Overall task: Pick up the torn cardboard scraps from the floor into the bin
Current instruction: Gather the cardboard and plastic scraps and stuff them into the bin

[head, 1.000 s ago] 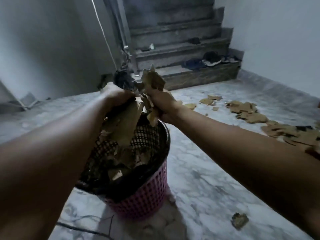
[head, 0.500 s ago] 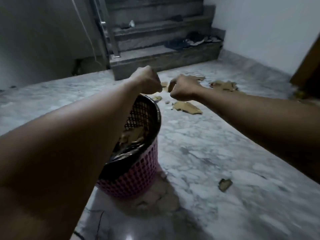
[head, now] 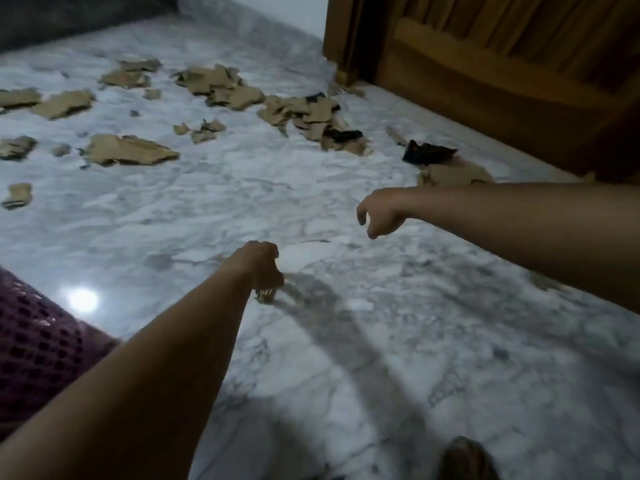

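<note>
Now I see torn cardboard scraps [head: 128, 150], brown, flat and ragged, scattered on the marble floor [head: 242, 202] beyond the hands. The left hand [head: 258, 268] curls onto one small scrap [head: 265, 296]; whether it grips, I cannot tell. The right hand [head: 381, 216] hangs loosely curled, empty.

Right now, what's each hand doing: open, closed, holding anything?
Left hand: curled over a small scrap; grip cannot be told.
Right hand: open, holding nothing.

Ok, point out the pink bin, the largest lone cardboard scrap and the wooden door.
pink bin [head: 38, 358]: head view, on its mesh wall.
largest cardboard scrap [head: 130, 150]: head view, its flat middle.
wooden door [head: 502, 81]: head view, its lower part.
</note>
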### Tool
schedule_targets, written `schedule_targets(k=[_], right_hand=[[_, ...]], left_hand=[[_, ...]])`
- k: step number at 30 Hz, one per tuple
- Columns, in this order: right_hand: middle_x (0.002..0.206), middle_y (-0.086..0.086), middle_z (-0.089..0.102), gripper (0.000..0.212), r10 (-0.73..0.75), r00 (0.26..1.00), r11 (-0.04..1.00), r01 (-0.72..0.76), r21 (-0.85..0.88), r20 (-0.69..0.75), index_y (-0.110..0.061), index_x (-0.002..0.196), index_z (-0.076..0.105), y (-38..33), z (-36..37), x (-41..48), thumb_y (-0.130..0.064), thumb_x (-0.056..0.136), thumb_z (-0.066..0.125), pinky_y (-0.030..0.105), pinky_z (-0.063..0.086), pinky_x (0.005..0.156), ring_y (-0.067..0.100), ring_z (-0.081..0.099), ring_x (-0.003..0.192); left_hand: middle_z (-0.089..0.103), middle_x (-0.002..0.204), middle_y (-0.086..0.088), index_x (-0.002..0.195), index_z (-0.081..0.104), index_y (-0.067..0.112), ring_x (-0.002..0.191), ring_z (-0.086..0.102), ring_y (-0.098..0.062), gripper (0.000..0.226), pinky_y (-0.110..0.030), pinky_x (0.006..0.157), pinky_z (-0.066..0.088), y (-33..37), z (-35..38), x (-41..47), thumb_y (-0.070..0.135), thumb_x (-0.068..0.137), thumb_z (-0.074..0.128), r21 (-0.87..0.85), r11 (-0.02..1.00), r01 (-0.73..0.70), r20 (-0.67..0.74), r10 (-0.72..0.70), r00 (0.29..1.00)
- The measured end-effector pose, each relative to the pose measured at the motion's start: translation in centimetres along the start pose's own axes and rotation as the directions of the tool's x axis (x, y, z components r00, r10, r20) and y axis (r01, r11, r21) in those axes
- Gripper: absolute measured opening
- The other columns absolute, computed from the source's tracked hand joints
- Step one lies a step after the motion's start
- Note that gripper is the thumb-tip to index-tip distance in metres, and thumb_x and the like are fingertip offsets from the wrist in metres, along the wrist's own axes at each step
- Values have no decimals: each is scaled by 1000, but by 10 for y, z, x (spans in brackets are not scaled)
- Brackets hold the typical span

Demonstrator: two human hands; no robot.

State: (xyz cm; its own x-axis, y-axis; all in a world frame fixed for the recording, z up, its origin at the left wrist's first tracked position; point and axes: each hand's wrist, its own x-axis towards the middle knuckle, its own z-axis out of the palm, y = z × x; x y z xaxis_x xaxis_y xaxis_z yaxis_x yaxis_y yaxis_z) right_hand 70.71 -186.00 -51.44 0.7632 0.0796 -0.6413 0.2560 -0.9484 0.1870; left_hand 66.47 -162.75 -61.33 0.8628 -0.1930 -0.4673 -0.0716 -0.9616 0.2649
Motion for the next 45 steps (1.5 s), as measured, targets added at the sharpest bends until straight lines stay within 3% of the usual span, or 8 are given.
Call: schedule_targets(k=[8,13,22,27,30,34,42,45], right_hand=[[144,12,31,60,-184,983,971,178,160,23,-32,147,33,-57,101,39,-38,92,57,44,51,90,34,52,109],[152,10,23,62,-223,957,958,250,138,-187,-34,144,29,-111,118,50,-36,88,56,45,44,95,38,31,130],[139,11,31,50,-424,881,905,421,-60,-211,-30,124,36,-145,100,69,-35,82,62,44,47,83,37,40,113],[140,10,33,49,-564,795,825,541,-162,-222,-30,128,38,-192,88,71,-35,84,61,41,44,81,37,39,118],[141,7,35,50,-616,758,786,574,-228,-214,-33,132,39,-199,84,67,-36,86,60,39,40,77,34,41,120],[150,8,29,46,-561,797,827,526,-201,-223,-35,137,39,-157,79,65,-37,93,52,40,41,84,34,41,126],[155,10,22,60,-213,941,973,229,33,-263,-34,146,32,32,104,43,-30,90,56,41,39,90,35,36,132],[155,14,21,58,-36,968,987,73,141,-249,-31,144,33,115,150,27,-30,91,55,50,34,103,41,29,135]], left_hand=[[64,101,-18,88,64,8,90,61,-37,11,-35,73,50,-10,67,-11,12,83,55,-184,983,-8,-179,-25,983],[64,108,-18,102,64,4,100,60,-35,23,-40,86,51,-8,65,-17,5,85,48,-206,978,-6,-243,-46,969],[53,115,-18,112,57,3,103,55,-38,28,-40,87,46,-72,69,-64,-1,87,46,-247,952,179,-266,-244,932],[53,95,-20,96,57,2,79,55,-40,24,-48,72,46,-77,112,-100,9,79,42,-397,888,231,-425,-401,812],[52,100,-20,100,55,3,83,56,-40,23,-47,76,48,-67,110,-104,7,82,40,-423,862,280,-370,-446,815],[53,116,-15,108,59,9,106,55,-36,24,-40,90,48,-45,84,-68,10,87,49,-387,848,362,-169,-451,876],[63,118,-12,107,67,14,110,58,-28,33,-32,88,47,87,48,14,2,83,49,-278,956,99,-172,-151,973],[67,109,-12,97,66,19,100,61,-25,29,-29,78,48,162,59,47,1,82,49,-247,968,-40,-124,9,992]])
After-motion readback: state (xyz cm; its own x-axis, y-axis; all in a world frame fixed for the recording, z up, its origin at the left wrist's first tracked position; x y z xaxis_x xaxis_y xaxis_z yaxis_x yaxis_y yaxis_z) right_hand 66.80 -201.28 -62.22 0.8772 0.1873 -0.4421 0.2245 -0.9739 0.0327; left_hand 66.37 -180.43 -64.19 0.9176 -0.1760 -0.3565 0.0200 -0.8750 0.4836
